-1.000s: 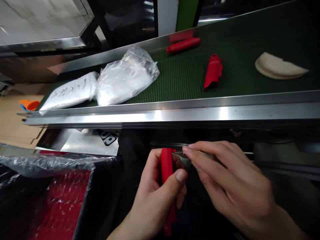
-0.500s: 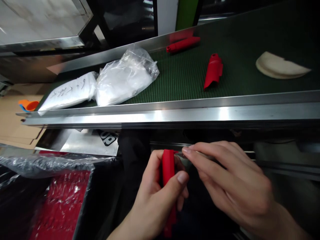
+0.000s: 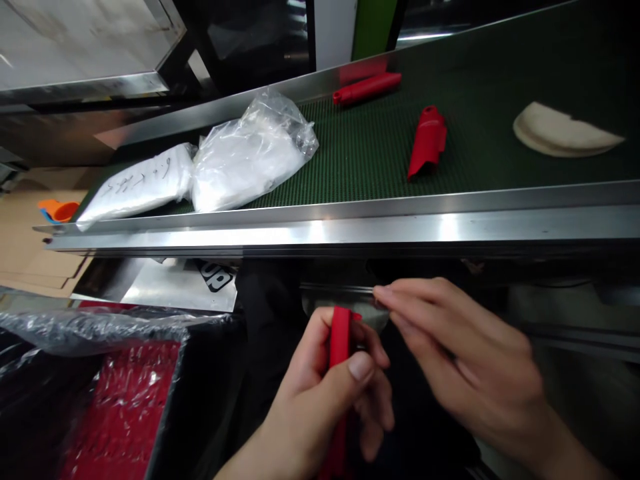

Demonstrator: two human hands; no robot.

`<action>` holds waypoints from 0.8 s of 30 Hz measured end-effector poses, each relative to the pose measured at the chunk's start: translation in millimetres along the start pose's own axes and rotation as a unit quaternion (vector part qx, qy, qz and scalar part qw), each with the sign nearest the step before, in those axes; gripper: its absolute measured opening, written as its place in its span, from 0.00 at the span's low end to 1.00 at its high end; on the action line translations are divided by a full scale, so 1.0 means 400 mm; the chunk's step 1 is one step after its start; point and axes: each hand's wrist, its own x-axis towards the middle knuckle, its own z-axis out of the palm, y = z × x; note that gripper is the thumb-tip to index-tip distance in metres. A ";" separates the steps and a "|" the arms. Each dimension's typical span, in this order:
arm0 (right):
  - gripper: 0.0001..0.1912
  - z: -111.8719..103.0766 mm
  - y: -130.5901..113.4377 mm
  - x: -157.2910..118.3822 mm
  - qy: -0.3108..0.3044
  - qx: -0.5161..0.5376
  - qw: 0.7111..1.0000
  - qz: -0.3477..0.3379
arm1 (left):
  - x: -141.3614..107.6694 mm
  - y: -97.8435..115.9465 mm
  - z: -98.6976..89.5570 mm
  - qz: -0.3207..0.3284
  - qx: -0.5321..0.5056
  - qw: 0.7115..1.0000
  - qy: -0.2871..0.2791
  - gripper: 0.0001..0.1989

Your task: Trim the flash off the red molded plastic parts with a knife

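Observation:
My left hand (image 3: 305,400) is wrapped around a narrow red plastic part (image 3: 341,333), held roughly upright below the conveyor's edge. A small red sliver sticks out to the right at the part's top end. Its lower portion is partly covered by my thumb and palm. To the right, my right hand (image 3: 470,363) is closed in a pinch, thumb and fingertips together, a short gap from the part. Whatever those fingertips hold, if anything, is hidden. Two more red plastic parts lie on the belt: a slim one (image 3: 367,89) near the back rail and a wider one (image 3: 427,141) closer.
A green conveyor belt (image 3: 360,167) with a metal rail (image 3: 380,225) runs across ahead. White plastic bags (image 3: 250,163) and a beige half-round pad (image 3: 565,133) rest on it. Red parts fill a plastic-lined bin (image 3: 173,400) at lower left. Cardboard (image 3: 30,247) lies at far left.
My right hand has drawn slightly away from the part's top end. The red part has turned a little and shifted down and right in my left hand, whose fingers have spread somewhat.

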 end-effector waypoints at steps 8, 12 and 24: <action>0.22 0.009 -0.035 -0.012 -0.006 0.032 0.999 -0.044 | 0.002 -0.011 -0.017 0.020 -0.099 0.994 -0.040 0.06; 0.21 0.009 -0.032 -0.010 -0.009 0.034 0.998 -0.053 | -0.001 -0.014 -0.013 0.012 -0.104 0.993 -0.061 0.07; 0.20 0.028 0.020 -0.001 0.088 -0.018 0.996 0.015 | -0.030 -0.002 0.020 0.001 -0.099 0.992 -0.083 0.10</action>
